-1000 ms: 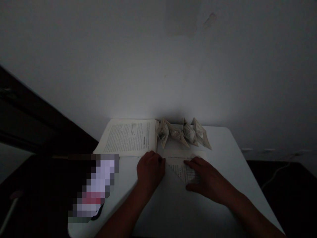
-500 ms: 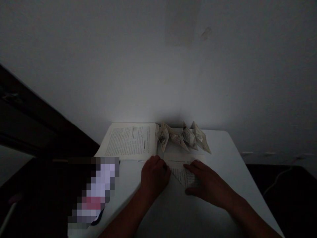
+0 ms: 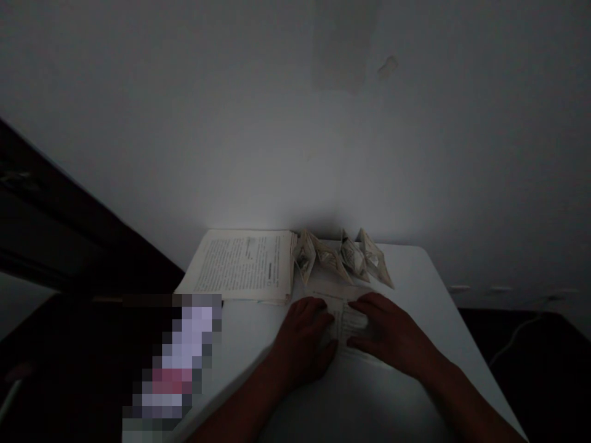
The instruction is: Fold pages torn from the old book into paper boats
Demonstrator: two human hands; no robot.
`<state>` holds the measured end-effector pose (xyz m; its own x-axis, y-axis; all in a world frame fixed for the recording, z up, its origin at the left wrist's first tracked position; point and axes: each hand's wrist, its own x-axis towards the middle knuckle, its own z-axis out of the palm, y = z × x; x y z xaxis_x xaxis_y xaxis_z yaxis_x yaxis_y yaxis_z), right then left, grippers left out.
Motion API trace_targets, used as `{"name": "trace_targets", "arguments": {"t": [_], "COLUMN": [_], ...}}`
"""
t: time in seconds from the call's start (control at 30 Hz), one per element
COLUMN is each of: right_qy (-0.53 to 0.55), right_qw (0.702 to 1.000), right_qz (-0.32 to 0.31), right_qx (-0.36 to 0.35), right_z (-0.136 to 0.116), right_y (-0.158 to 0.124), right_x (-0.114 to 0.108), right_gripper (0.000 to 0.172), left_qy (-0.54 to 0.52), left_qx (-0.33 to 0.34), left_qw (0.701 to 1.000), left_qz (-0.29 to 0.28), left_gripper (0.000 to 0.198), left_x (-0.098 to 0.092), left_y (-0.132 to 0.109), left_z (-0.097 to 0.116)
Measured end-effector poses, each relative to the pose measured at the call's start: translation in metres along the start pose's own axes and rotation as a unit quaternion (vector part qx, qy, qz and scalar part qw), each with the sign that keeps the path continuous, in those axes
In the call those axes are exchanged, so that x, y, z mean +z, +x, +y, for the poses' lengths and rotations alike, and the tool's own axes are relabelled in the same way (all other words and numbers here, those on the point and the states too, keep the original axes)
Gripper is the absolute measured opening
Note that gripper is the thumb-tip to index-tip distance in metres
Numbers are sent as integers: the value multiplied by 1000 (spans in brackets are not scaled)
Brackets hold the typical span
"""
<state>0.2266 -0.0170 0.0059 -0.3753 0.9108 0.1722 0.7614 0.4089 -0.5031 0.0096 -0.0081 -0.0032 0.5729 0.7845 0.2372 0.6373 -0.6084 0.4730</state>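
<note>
A printed sheet of paper (image 3: 340, 327) lies on the white table under both my hands, with a vertical line down its middle. My left hand (image 3: 307, 335) rests on its left part, fingers bent a little and thumb apart from them. On the right part lies my right hand (image 3: 390, 329), fingers and thumb spread. Much of the sheet is hidden beneath the hands, so its exact folds cannot be made out. Just beyond it several folded paper boats (image 3: 327, 257) stand in a row.
A stack of printed pages (image 3: 235, 264) lies at the table's back left. A pixelated object (image 3: 178, 357) is at the left edge. The wall (image 3: 258, 135) rises right behind the white table (image 3: 429, 295). A pale cable (image 3: 512, 337) hangs at the right.
My left hand has shifted right and opened from a closed pose onto the sheet. A slanted edge seen on the paper before no longer shows. My right hand has barely moved.
</note>
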Motion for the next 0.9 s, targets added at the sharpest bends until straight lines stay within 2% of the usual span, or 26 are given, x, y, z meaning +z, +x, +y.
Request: {"name": "trace_targets", "arguments": {"t": [0.23,0.47,0.77,0.9], "right_qy": [-26,-37,-30,-41], "right_qw": [999,999,999,999], "right_qz": [-10,-33,-34,-26], "right_qx": [-17,-16,-22,-20], "right_z": [2,0,-3,-4], "right_y": [-3,-4,-4,-3], "right_x": [4,4,1,3], "right_gripper": [65,84,71,77], "left_qy": [3,9,15,17], "left_qx": [-11,2,-7,-14], "left_qw": [1000,1000,1000,1000], "left_qz": [-25,-18,-12,-14], "left_gripper": [42,44,51,44], "left_x": [-5,-3,-5,-6], "left_y": [1,0,1,2], "left_z": [3,-1,1,1]}}
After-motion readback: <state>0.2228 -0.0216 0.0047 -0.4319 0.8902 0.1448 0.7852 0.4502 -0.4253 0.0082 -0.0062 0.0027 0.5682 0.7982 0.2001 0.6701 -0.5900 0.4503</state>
